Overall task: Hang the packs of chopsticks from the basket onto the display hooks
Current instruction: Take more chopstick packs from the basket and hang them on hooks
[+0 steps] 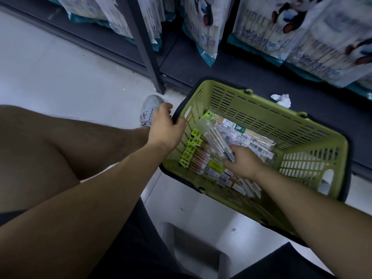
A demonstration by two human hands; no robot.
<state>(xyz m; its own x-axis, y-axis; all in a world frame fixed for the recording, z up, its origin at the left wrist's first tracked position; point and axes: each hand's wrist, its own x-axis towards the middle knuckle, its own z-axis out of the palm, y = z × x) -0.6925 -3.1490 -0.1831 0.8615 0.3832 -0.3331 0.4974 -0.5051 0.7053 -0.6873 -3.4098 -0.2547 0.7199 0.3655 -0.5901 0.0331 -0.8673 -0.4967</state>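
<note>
A green plastic basket (302,125) sits on the floor against the low shelf, and several packs of chopsticks (209,164) with yellow-green header tabs lie in it. My right hand (243,162) is down inside the basket and grips one clear pack of chopsticks (218,140) by its lower end, lifted at a slant above the pile. My left hand (164,125) hovers at the basket's left rim with relaxed fingers and holds nothing. No display hooks are in view.
Large panda-printed bags (203,27) fill the dark bottom shelf behind the basket. A grey shelf upright (147,51) stands left of it. A crumpled white paper (281,99) lies on the shelf base. My knee and grey shoe (150,109) are at the left.
</note>
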